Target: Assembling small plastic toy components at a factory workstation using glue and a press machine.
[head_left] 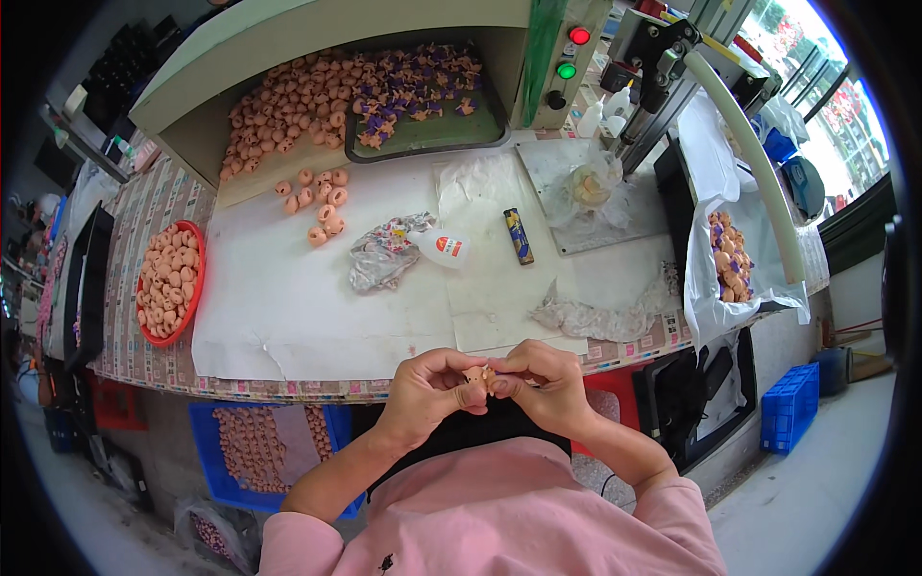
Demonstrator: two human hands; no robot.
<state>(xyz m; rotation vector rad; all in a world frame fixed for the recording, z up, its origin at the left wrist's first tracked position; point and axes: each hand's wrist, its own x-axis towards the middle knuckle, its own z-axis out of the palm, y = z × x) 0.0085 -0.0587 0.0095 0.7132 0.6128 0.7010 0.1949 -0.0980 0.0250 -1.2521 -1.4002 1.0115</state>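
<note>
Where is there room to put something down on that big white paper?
The biggest bare patch of white paper is between the red basket and the crumpled plastic bag. A smaller one lies between the white bottle and the left hand. It's crowded at the back, with heaped peach pieces and a dark tray.

Held piece [476,375] — partly hidden.

One fisheye view looks down from head height — worktable [117,317] close by.
</note>
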